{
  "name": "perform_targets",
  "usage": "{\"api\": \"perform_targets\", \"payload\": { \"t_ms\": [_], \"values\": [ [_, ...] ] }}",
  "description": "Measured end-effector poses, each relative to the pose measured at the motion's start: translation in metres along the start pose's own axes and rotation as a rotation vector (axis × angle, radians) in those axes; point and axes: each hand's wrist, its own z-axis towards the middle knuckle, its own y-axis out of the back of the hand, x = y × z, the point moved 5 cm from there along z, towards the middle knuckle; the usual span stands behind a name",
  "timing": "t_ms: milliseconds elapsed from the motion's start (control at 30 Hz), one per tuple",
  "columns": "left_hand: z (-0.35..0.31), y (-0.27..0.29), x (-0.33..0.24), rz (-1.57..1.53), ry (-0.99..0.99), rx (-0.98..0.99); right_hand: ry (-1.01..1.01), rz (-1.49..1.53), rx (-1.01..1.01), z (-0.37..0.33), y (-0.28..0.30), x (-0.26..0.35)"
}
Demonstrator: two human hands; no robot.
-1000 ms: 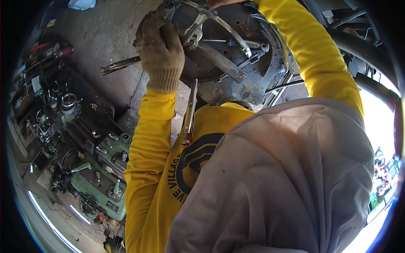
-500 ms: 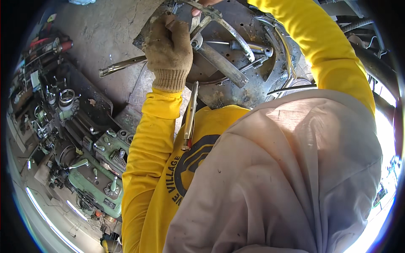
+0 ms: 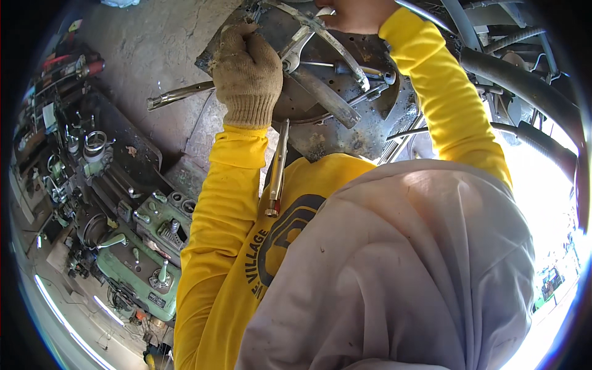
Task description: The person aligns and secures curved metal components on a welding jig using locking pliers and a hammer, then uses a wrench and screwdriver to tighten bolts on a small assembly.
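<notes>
My left hand (image 3: 248, 73), in a brown knit glove, is closed at the left edge of a dark round metal plate (image 3: 306, 105). What its fingers hold is hidden. A metal tube (image 3: 179, 96) runs out from beside the glove. My bare right hand (image 3: 362, 15) is closed on the upper end of a silver wrench (image 3: 298, 52). Passing under a curved metal bar (image 3: 339, 44), the wrench has its lower jaw by the end of a flat steel bar (image 3: 327, 97). Below the left glove stands another shiny tube (image 3: 279, 166).
A screwdriver (image 3: 341, 66) and a ratchet-like tool (image 3: 370, 92) lie on the plate. On the left is a green machine (image 3: 135, 271) with levers and handwheels. Thick dark pipes (image 3: 524, 77) and hoses stand at the right, with concrete floor (image 3: 148, 49) at the upper left.
My right hand and forearm have swung down into fuller view. The wrench's upper end has tilted to the right. My left hand has hardly moved.
</notes>
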Motion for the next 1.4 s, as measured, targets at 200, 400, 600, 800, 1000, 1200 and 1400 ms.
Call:
{"api": "perform_targets", "payload": {
  "t_ms": [200,400,600,800,1000,1200,1400],
  "values": [
    [-0.001,-0.002,-0.001,0.028,0.031,0.038,-0.03,-0.068,0.134,-0.002,0.006,-0.016],
    [-0.002,0.0,0.004,-0.03,0.068,0.006,0.028,-0.022,0.02,-0.013,0.001,-0.021],
    [0.002,-0.002,0.003,-0.012,0.03,-0.018,-0.003,-0.008,-0.094,-0.024,0.005,-0.015],
    [0.001,-0.002,0.001,-0.006,-0.016,-0.059,-0.253,-0.057,-0.175,-0.061,0.011,0.016],
    [0.002,-0.002,0.003,0.036,-0.015,-0.044,-0.449,-0.104,-0.063,-0.074,0.005,0.025],
    [0.001,-0.002,-0.001,0.058,0.037,-0.014,-0.533,-0.115,-0.099,-0.079,0.011,0.031],
    [0.001,-0.002,-0.002,0.052,0.097,-0.01,-0.443,-0.153,-0.34,-0.09,0.014,0.045]
  ]
}}
